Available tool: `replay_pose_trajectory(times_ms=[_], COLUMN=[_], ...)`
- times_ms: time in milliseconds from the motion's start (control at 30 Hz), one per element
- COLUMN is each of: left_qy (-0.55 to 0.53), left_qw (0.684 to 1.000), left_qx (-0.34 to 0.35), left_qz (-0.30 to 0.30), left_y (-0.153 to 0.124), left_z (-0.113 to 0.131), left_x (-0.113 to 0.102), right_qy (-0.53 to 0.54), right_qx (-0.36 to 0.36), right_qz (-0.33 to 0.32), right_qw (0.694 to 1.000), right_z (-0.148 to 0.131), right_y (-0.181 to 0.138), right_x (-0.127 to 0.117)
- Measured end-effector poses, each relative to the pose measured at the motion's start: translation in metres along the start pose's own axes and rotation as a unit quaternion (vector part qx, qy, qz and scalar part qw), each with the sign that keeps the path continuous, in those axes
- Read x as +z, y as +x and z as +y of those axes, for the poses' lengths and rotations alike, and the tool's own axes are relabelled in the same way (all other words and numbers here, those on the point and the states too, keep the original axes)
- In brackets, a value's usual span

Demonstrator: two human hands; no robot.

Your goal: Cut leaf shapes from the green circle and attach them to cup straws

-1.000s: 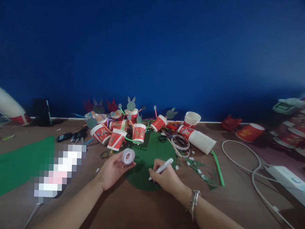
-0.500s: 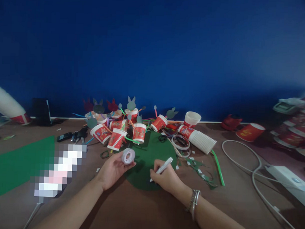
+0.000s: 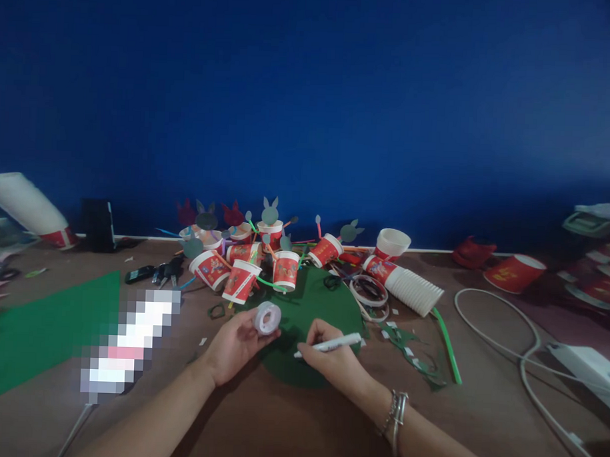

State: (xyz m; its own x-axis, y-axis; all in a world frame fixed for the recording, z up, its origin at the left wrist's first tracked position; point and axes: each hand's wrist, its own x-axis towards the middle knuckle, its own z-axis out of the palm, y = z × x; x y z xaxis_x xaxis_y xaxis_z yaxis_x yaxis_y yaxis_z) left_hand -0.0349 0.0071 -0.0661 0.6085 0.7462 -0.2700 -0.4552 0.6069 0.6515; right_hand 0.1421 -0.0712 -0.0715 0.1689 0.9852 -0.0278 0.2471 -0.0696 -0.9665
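Between the fingers of my left hand [image 3: 237, 349] is a roll of clear tape [image 3: 268, 318], its round face tilted toward me. My right hand [image 3: 333, 356] grips a white marker [image 3: 334, 343] in a writing hold, with the tip pointing left over a dark green paper sheet [image 3: 292, 371] with a rounded front edge. Whether the tip touches the paper I cannot tell. Just behind my hands stand and lie several red paper cups [image 3: 242, 281] with straws and paper animal heads [image 3: 270, 211] attached.
A stack of paper cups [image 3: 408, 285] lies to the right, beside coiled straws [image 3: 370, 297] and green paper scraps [image 3: 413, 349]. Farther right are a looped white cable [image 3: 523, 369] and a power strip [image 3: 587, 372]. Keys [image 3: 168, 270] and a green sheet [image 3: 45, 339] lie left.
My right hand has tilted the marker from steep to nearly flat, and its tip has shifted slightly. My left hand still holds the tape. The whole view has shifted a little.
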Motion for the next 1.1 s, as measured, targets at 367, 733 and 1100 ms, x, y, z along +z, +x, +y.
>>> replay_pose_trajectory(times_ms=[367, 733, 1100], left_qy=[-0.001, -0.006, -0.002], left_qw=[1.000, 1.000, 1.000], left_qx=[0.009, 0.000, 0.003], left_qz=[0.007, 0.001, -0.023], left_y=[0.000, -0.001, 0.000], left_z=[0.000, 0.001, 0.001], left_x=[-0.001, -0.001, -0.005], right_qy=[-0.052, -0.092, -0.105], right_qx=[-0.003, 0.014, 0.030], right_qz=[0.031, 0.032, 0.016], right_qw=[0.998, 0.995, 0.994], right_z=[0.004, 0.011, 0.007], right_y=[0.001, 0.000, -0.001], right_x=[-0.002, -0.010, -0.009])
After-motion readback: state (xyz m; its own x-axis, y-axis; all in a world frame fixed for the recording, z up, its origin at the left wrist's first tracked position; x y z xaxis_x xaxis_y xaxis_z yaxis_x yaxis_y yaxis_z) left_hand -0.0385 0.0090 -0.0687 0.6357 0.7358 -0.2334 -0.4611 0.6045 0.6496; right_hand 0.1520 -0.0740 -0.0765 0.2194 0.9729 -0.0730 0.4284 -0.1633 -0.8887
